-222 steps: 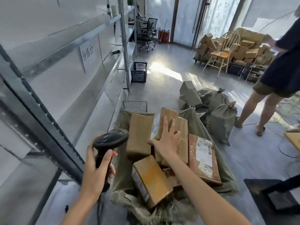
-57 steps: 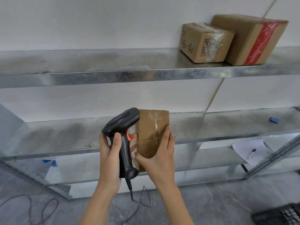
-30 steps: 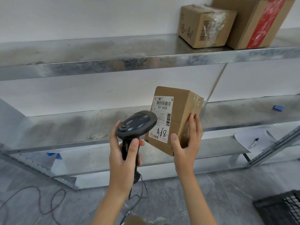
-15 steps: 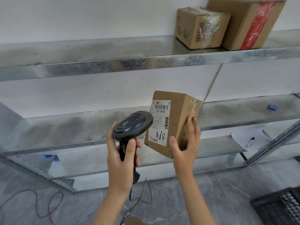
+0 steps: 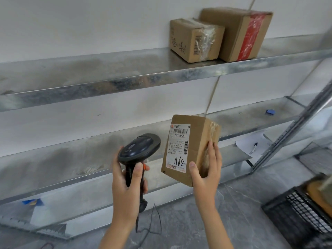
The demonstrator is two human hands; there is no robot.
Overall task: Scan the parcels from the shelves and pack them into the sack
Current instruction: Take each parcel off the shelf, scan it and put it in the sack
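We were at the scan step: our left hand (image 5: 128, 184) gripped the scanner (image 5: 139, 150) beside the parcel (image 5: 190, 148), which our right hand (image 5: 206, 173) pinched in front of the middle shelf (image 5: 71, 159). Next came bagging it, we judged; the sack was out of view

Parcel label (image 5: 178, 145) reads "507 N705"; handwritten "A68".
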